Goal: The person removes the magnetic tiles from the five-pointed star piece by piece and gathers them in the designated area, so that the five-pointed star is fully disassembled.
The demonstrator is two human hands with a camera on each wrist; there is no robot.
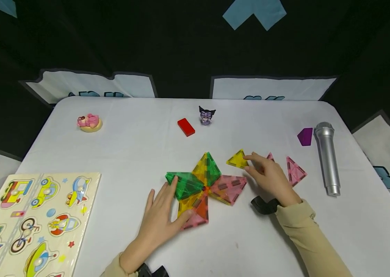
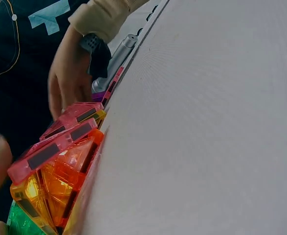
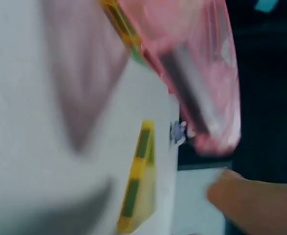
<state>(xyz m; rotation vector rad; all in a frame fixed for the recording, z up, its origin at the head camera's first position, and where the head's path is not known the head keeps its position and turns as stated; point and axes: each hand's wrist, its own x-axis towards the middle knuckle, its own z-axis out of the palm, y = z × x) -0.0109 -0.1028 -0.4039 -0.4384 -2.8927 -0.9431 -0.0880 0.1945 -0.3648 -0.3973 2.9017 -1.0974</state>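
A star-like build of translucent magnetic tiles in green (image 1: 188,184), yellow, orange and pink (image 1: 227,187) lies on the white table. My left hand (image 1: 158,225) is beside it, index fingertip over the green point and thumb at the lower pink tile (image 1: 195,221). Its fingers are spread and fairly straight. Right of the build, my right hand (image 1: 269,175) reaches over a loose yellow triangle tile (image 1: 238,159), index finger and thumb apart. In the right wrist view, a fingertip (image 3: 226,191) shows apart from the yellow tile (image 3: 138,181), which lies on the table.
Loose pink triangles (image 1: 296,171), a purple tile (image 1: 305,136) and a silver microphone (image 1: 327,161) lie at right. Toward the back are a red block (image 1: 186,127), a small dark-eared figurine (image 1: 206,116) and a pink toy (image 1: 89,122). A picture puzzle board (image 1: 42,223) occupies the left front.
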